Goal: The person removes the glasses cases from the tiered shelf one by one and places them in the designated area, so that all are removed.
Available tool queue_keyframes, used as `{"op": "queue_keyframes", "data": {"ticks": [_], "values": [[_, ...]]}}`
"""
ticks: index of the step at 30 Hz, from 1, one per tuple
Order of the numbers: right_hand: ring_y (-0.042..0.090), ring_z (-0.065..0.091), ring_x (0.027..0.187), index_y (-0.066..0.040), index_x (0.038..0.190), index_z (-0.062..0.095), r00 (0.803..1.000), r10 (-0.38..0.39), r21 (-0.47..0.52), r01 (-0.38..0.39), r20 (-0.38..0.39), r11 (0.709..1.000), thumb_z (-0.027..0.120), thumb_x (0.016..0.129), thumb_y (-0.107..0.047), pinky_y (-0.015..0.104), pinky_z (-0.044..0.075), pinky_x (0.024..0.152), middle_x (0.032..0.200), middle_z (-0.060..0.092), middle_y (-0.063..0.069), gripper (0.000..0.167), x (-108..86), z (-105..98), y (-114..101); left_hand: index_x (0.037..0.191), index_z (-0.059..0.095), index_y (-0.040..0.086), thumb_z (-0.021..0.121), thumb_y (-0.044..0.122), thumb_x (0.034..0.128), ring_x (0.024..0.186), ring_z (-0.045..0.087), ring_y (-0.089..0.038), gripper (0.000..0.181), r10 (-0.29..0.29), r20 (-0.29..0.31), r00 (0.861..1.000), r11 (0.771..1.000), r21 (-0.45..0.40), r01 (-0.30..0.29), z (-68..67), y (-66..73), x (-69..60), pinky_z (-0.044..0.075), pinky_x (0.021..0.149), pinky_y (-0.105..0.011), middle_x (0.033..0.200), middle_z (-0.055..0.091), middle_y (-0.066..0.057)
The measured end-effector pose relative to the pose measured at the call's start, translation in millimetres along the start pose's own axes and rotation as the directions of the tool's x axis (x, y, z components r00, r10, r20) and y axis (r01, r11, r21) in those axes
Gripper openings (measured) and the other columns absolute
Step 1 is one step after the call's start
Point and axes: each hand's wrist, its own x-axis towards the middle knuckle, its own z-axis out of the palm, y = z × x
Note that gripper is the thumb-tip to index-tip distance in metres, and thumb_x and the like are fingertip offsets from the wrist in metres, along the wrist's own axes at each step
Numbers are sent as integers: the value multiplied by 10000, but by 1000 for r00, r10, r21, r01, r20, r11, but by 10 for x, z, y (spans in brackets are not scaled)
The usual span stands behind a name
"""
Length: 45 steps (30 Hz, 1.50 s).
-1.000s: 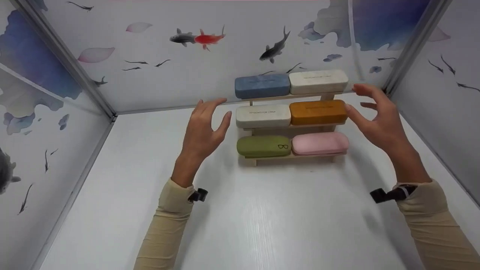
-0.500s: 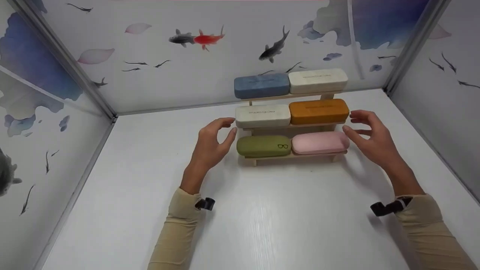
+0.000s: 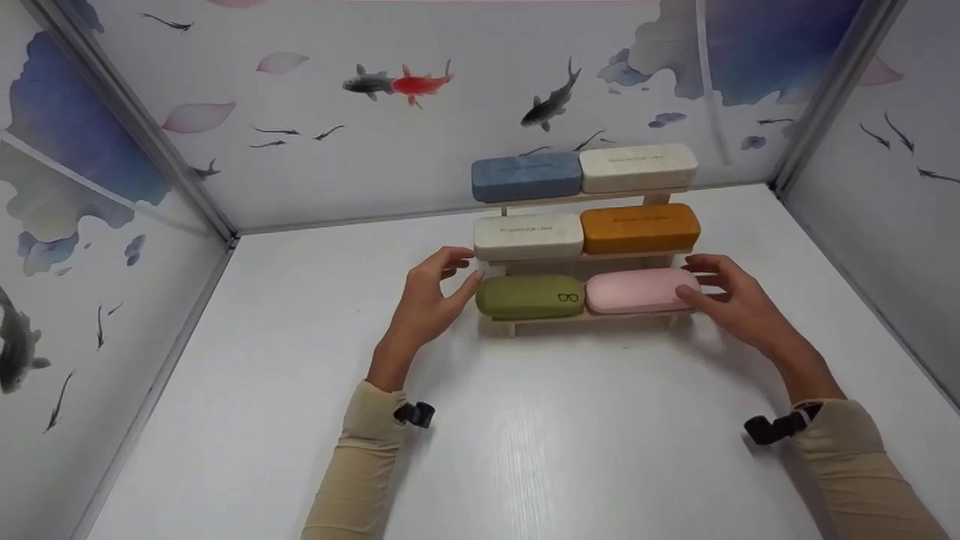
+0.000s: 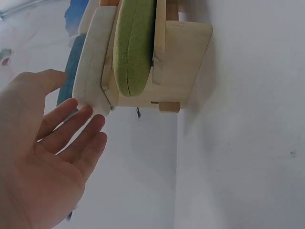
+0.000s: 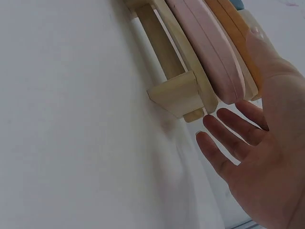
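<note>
A small wooden three-tier stand (image 3: 645, 256) carries several glasses cases. On its bottom tier lie a green case (image 3: 525, 296) with a glasses print and a pink case (image 3: 634, 291). The middle tier bears a white case (image 3: 529, 238) and an orange case (image 3: 641, 229). My left hand (image 3: 427, 300) is at the left ends of the green and white cases, fingers loosely bent and holding nothing. At the pink case's right end is my right hand (image 3: 731, 304), thumb over the case in the head view; the right wrist view (image 5: 262, 157) shows its fingers spread and relaxed.
The top tier holds a blue case (image 3: 525, 177) and another white case (image 3: 637, 168). White table surface (image 3: 510, 435) stretches in front of the stand. Printed panels with fish (image 3: 551, 105) rise behind and at both sides, joined by metal corner posts (image 3: 832, 97).
Both hands have come down from beside the upper tiers. The left moved right, toward the stand; the right dropped from the orange case to the pink case's end. The cases have stayed put.
</note>
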Motion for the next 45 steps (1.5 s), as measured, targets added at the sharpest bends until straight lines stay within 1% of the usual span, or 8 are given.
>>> {"op": "queue_keyframes", "data": {"ticks": [6,10,13,17,24,31,36,45], "values": [[402,571,1398,-121,1655,418,996,31,14,-33,82,999,762,1018,-461,70,519,891,1667,459,169,800,-19,13,59,1387,657,101,736,329,1057,1300,690,-203,408,-32,41,999,998,-46,34,63,-59,-21,582,1132,-348,1383,705,-72],[339,603,1343,-131,1668,422,992,58,0,-58,111,998,797,990,-465,89,539,888,1658,488,164,844,-19,18,104,1400,631,98,747,373,1046,1327,681,-204,463,-45,127,991,996,-74,55,94,-96,-52,570,1148,-355,1388,700,-89],[235,621,1275,-128,1667,421,991,61,4,-62,118,998,826,969,-452,93,546,898,1631,520,156,870,-17,26,135,1441,611,113,752,410,1037,1370,664,-215,522,-43,195,980,994,-92,62,112,-117,-72,556,1171,-377,1439,686,-96],[109,638,1217,-156,1661,431,992,51,38,-56,117,998,864,943,-410,91,544,928,1608,546,121,876,-16,49,172,1456,615,121,783,414,1014,1368,662,-218,556,-30,238,971,991,-118,60,132,-132,-87,561,1167,-396,1465,673,-83],[139,652,1203,-172,1647,447,995,28,23,-31,99,999,885,924,-393,65,527,930,1578,567,108,873,-27,63,212,1492,587,97,855,325,965,1372,651,-210,634,-20,287,958,988,-140,63,161,-130,-81,567,1155,-373,1498,640,-63],[146,639,1246,-174,1665,415,995,27,20,-29,97,999,887,918,-405,51,519,940,1609,540,116,913,-15,76,213,1536,542,102,852,286,969,1399,627,-206,671,-35,305,952,991,-113,73,211,-137,-68,567,1152,-367,1541,612,-66],[53,633,1203,-187,1654,429,995,27,21,-29,96,999,876,929,-412,52,519,937,1593,556,96,881,-18,87,215,1553,534,91,840,307,979,1404,616,-202,685,-29,300,954,993,-104,63,232,-145,-66,569,1150,-381,1539,617,-65],[39,613,1286,-256,1605,495,997,21,86,-28,80,996,876,941,-342,94,529,978,1553,581,-3,770,-41,110,210,1542,557,69,857,304,964,1373,636,-206,692,-16,281,960,991,-120,52,234,-177,-72,565,1144,-387,1511,639,-58]]}}
